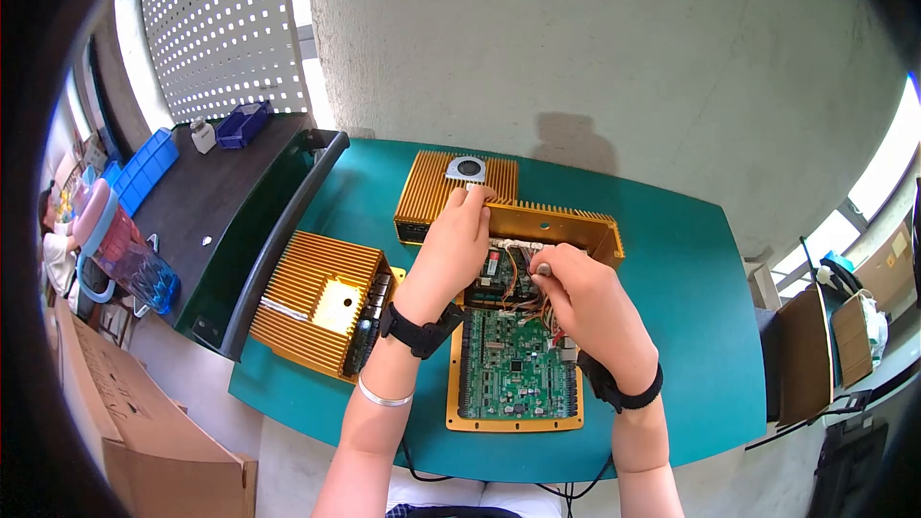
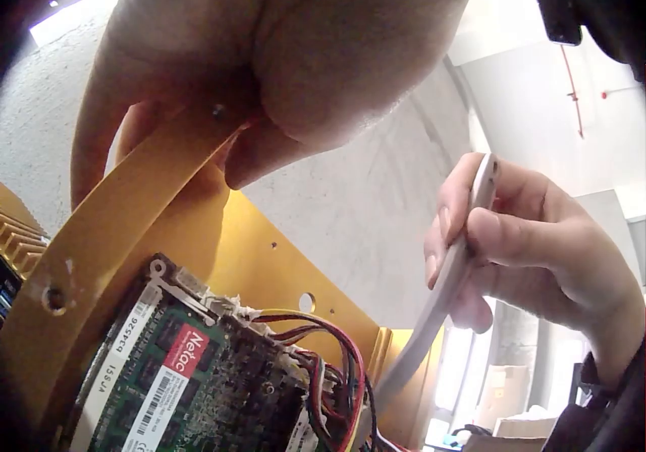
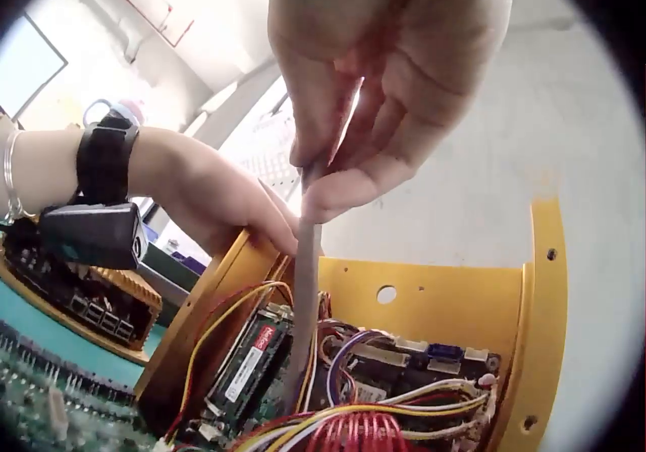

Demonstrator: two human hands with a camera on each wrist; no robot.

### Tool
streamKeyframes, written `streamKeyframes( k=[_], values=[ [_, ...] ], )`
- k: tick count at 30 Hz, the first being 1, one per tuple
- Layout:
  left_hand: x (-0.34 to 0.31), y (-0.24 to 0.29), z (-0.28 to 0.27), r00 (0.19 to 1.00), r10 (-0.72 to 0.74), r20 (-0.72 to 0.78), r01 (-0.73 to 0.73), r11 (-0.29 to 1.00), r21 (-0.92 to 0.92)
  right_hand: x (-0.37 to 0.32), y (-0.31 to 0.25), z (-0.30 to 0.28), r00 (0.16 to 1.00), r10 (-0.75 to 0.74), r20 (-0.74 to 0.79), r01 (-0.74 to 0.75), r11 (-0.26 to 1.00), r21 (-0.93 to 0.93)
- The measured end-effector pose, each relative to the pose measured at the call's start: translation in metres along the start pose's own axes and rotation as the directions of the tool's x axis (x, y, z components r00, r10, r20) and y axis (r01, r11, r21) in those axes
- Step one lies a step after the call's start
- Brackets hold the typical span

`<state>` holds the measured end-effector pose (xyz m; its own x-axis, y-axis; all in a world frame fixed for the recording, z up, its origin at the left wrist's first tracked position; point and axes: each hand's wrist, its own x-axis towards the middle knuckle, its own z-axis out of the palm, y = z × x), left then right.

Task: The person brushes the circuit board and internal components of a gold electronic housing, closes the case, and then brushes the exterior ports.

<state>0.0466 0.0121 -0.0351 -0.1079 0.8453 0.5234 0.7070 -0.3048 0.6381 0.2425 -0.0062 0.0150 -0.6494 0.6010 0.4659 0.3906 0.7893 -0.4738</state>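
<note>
An upright gold metal housing [image 1: 566, 223] stands at the table's middle, with a green circuit board [image 1: 518, 364] on a gold plate in front of it. My left hand [image 1: 459, 245] grips the housing's side wall, its fingers over the edge in the left wrist view [image 2: 273, 59]. In my right hand [image 3: 389, 79] a long thin grey tool [image 3: 305, 311] is pinched between thumb and fingers, its lower end down among the wires [image 3: 363, 422]. Beside it sits a memory module with a red label [image 2: 177, 371]. The tool's tip is hidden.
Two more gold finned housings stand on the green table [image 1: 691, 326], one behind [image 1: 417, 197] and one at the left [image 1: 307, 278]. Further left are a dark bench [image 1: 230, 182] with blue bins, and a pink and blue bottle [image 1: 125, 249]. Black cables hang at the front edge.
</note>
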Motion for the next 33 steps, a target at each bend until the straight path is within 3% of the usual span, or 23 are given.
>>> streamKeyframes(
  k=[16,19,24,28,33],
  values=[
    [0.0,0.003,-0.001,1.0,-0.012,0.002,0.012,1.0,0.011,0.004,0.01,0.011,0.999,-0.04,-0.011,0.04,0.996,0.076],
    [0.0,0.001,-0.001,1.0,-0.014,0.004,0.014,1.0,0.004,0.005,0.008,0.011,0.998,-0.036,-0.045,0.043,0.984,0.17],
    [0.0,0.002,-0.001,1.0,0.004,-0.007,-0.004,1.0,-0.007,0.005,0.002,0.004,0.973,0.103,-0.206,-0.047,0.964,0.261],
    [-0.001,0.002,-0.001,1.0,0.006,-0.015,-0.006,1.0,-0.011,0.003,0.001,-0.003,0.925,0.088,-0.37,-0.003,0.974,0.226],
    [0.0,0.002,0.0,1.0,0.006,-0.01,-0.007,1.0,-0.007,0.003,0.002,-0.001,0.919,0.085,-0.384,0.004,0.974,0.226]
  ],
)
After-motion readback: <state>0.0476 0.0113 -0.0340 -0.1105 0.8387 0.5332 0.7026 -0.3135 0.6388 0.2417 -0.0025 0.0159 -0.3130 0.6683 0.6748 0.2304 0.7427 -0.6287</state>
